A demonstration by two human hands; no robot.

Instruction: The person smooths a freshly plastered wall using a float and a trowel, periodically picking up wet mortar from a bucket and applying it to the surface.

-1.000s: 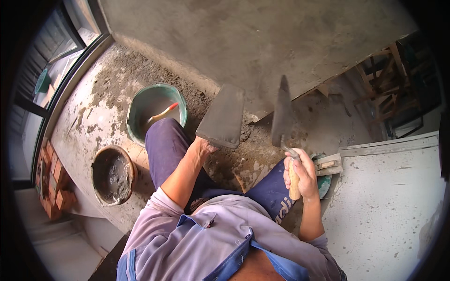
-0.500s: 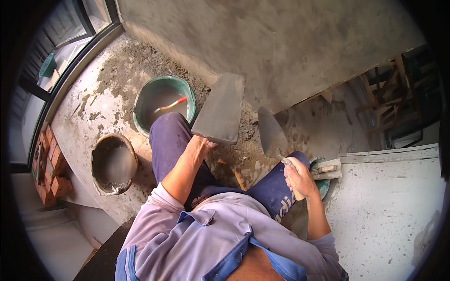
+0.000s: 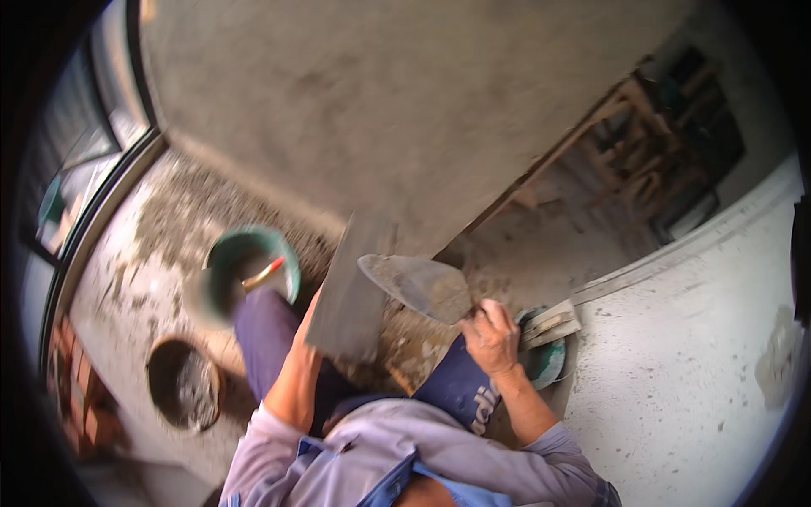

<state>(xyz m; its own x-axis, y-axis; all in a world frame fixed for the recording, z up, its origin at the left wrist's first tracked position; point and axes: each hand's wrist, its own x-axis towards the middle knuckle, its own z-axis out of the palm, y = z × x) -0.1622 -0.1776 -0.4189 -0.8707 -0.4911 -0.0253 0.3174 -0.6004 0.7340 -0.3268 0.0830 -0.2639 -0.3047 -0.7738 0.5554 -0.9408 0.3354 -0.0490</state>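
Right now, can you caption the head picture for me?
Left hand holds a flat gray board; right hand grips a trowel.

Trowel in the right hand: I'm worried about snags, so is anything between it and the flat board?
Nothing visible is: the tip of the trowel overlaps the flat board in this view. Whether they touch, I cannot tell. The green bucket sits off to the left of the board.

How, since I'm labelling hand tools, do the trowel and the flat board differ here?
Shape: the trowel has a tapering blade with a rounded tip, while the flat board is broad and straight-edged.
Look: the trowel's blade is patchy grey and tan; the flat board is a more even grey.
Place: the trowel is in the right hand, the flat board in the left hand.
Shared: both are flat-faced and held up in front of the person.
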